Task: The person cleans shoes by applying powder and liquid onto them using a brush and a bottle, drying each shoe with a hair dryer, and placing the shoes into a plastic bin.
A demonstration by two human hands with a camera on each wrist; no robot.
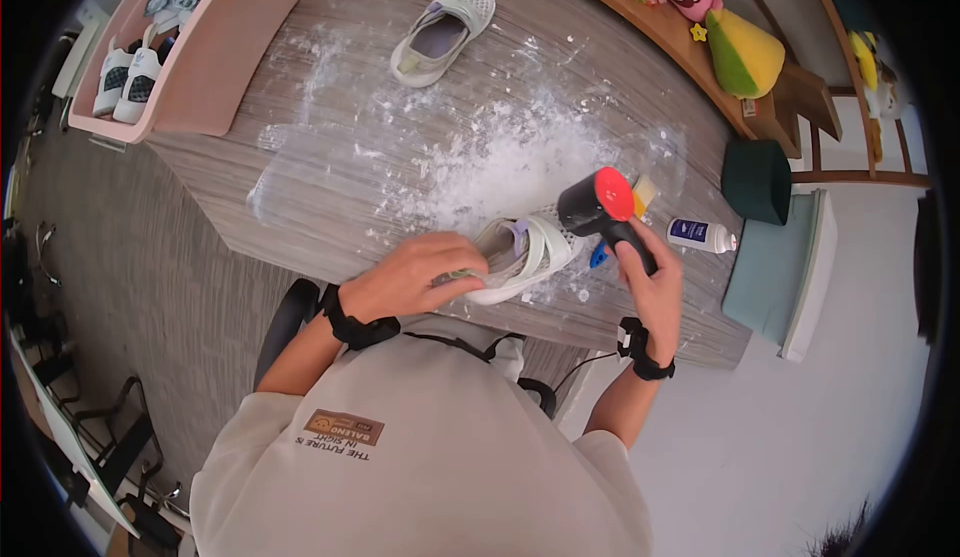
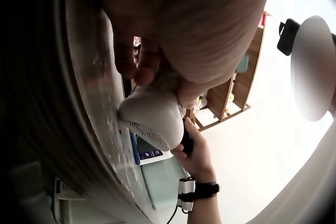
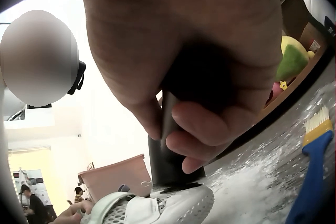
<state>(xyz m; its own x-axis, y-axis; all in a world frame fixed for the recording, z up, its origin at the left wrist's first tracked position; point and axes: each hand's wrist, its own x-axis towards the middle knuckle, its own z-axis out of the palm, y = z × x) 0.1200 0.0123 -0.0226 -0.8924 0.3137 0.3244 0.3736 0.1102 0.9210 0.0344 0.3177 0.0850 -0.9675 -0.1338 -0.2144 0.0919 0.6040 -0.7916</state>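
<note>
In the head view, a white sneaker (image 1: 545, 257) with crossed straps lies near the table's front edge. My left hand (image 1: 425, 272) pinches its heel between thumb and fingers. My right hand (image 1: 655, 282) grips the handle of a black hair dryer (image 1: 583, 205) with a red rear end. The dryer's barrel is close over the toe and straps, as the right wrist view also shows at the sneaker (image 3: 181, 205). White powder (image 1: 520, 152) is scattered over the tabletop behind the sneaker. A matching sneaker (image 1: 470, 7) stands farther back.
Beside the dryer lies a brush (image 3: 313, 166) with a blue handle and pale bristles. A white-and-purple bottle (image 1: 700, 235) lies to its right. A pink bin (image 1: 250, 37) with shoes stands at left. Dark green (image 1: 755, 182) and pale teal (image 1: 770, 267) containers stand at right, below a toy shelf (image 1: 690, 52).
</note>
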